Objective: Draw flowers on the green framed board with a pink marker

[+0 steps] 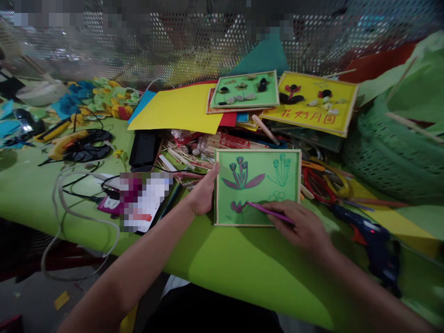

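Observation:
A green picture board with a thin wooden frame lies tilted toward me on the table. Drawn on it are flowers, some filled in purple and others only in green outline. My left hand grips the board's left edge, its thumb along the frame. In my right hand is a slim purple pen, held like a writing tool. Its tip touches or hovers just beside the purple flower at the lower left of the board. My right hand hides part of the board's lower right corner.
A blue glue gun and red-handled scissors lie to the right, near a green basket. Framed pictures and yellow paper are behind. A phone, a white cable and tape are on the left.

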`<state>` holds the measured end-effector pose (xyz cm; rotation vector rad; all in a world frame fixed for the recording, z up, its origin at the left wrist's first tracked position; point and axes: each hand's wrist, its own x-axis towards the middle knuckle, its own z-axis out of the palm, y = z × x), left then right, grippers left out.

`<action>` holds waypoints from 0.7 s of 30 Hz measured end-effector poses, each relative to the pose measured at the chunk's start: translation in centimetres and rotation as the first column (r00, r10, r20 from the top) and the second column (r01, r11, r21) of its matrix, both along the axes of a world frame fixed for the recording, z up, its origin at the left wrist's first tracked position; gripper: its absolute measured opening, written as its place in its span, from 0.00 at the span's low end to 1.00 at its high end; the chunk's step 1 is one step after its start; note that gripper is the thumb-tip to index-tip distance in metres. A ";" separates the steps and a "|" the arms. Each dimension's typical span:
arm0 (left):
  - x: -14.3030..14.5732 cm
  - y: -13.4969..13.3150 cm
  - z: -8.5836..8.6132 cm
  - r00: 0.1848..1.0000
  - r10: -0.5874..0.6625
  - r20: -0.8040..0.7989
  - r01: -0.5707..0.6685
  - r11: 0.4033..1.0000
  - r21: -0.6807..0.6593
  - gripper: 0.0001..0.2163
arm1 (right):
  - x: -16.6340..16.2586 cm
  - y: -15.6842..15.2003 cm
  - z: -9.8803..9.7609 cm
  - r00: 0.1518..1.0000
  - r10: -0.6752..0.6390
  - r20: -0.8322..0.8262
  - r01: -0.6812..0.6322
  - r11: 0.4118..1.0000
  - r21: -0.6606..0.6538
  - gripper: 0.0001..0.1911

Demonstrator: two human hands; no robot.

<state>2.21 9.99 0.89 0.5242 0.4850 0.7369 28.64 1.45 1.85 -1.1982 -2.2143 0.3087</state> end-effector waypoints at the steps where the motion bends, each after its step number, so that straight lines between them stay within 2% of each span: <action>1: 0.0 0.0 0.0 1.000 0.003 0.000 -0.003 1.000 0.002 0.26 | 0.0 0.0 0.0 1.000 -0.001 -0.002 0.001 1.000 -0.004 0.11; 13: 0.1 -0.1 -0.1 0.998 0.057 -0.036 -0.058 0.998 -0.014 0.26 | -0.5 -0.1 0.4 0.999 0.037 0.033 -0.038 0.999 0.036 0.09; 21: 0.1 -0.1 0.1 0.997 0.066 -0.041 -0.067 0.997 -0.022 0.26 | -0.6 -0.1 0.0 0.996 0.064 0.068 -0.068 0.996 0.057 0.09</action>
